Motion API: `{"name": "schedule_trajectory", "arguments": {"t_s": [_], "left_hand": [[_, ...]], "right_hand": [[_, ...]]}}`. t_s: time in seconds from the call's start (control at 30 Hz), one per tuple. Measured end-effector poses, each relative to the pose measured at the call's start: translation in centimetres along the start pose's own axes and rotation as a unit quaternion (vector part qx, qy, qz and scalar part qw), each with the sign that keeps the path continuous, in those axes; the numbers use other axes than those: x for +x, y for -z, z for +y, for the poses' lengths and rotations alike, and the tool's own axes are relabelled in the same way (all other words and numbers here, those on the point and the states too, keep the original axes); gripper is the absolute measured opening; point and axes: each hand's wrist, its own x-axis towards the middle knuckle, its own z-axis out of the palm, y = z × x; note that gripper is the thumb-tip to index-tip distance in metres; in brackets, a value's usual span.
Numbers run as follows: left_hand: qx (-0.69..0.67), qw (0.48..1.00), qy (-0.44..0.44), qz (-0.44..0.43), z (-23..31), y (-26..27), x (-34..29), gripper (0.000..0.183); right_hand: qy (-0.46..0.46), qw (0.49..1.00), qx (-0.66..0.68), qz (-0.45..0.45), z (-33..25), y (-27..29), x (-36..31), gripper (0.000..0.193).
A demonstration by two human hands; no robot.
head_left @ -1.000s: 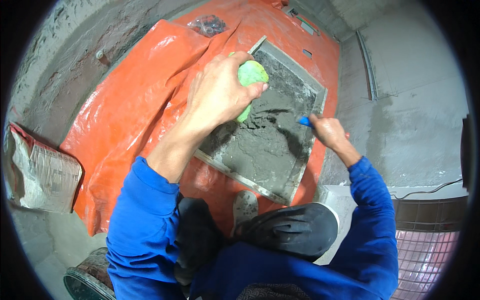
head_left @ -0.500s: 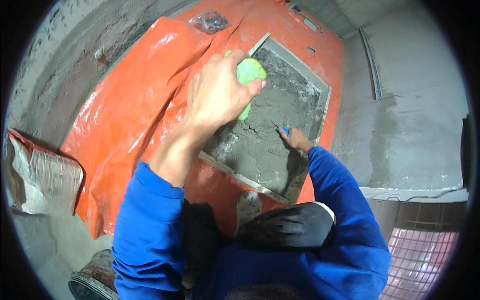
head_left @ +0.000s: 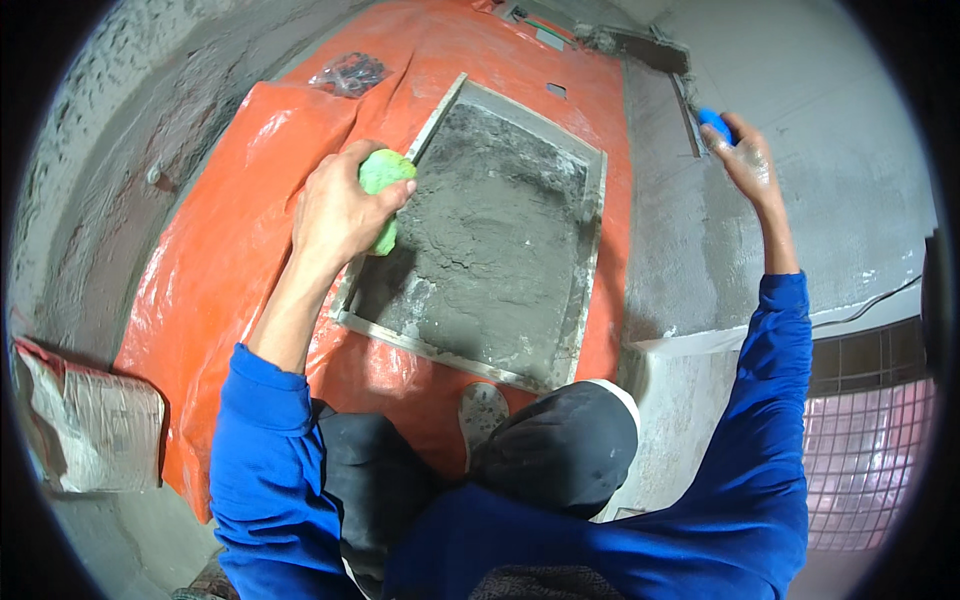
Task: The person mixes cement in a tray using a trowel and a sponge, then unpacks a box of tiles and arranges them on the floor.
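- Left hand (head_left: 335, 205) grips a green sponge (head_left: 385, 172) near the mortar tray (head_left: 440, 355).
- Right hand (head_left: 748, 165) clasps a blue-handled trowel (head_left: 655, 50) by the gray wall (head_left: 800, 210).
- Mortar (head_left: 490, 240) lies between the 2 hands, well apart.

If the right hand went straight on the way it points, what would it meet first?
Probably the grey cement wall, with the mortar-coated trowel in the right hand leading; depth is unclear, so how near it is can't be told.
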Motion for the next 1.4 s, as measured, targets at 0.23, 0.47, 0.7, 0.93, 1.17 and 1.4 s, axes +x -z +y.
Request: {"name": "schedule_trajectory", "arguments": {"t_s": [0.23, 0.47, 0.7, 0.93, 1.17, 1.4], "left_hand": [[-0.003, 1.000, 0.003, -0.006, 1.5, 0.7, -1.0, 0.052], [0.036, 0.998, 0.011, 0.045, 1.3, 2.2, -2.4, 0.051], [0.029, 0.999, 0.022, 0.036, 1.0, 1.5, -1.1, 0.049], [0.001, 1.000, 0.015, 0.024, 1.7, 0.7, -0.8, 0.048], [0.034, 0.999, -0.012, 0.039, 2.4, 1.4, -1.8, 0.048], [0.001, 0.999, 0.011, 0.047, 2.4, 1.7, -1.4, 0.048]], "right_hand": [[0.001, 0.943, 0.303, 0.134, 0.5, -9.4, 1.5, 0.042], [-0.175, 0.959, 0.220, -0.034, -3.8, -35.5, -9.2, 0.048], [-0.098, 0.973, 0.204, -0.036, 0.2, -31.4, -5.6, 0.043], [-0.069, 0.891, 0.416, 0.165, -0.4, -25.1, -3.3, 0.031], [-0.357, 0.856, 0.267, -0.262, -1.3, -38.1, -10.2, 0.040], [-0.180, 0.932, 0.296, 0.103, 1.2, -36.5, -9.1, 0.038]]}}
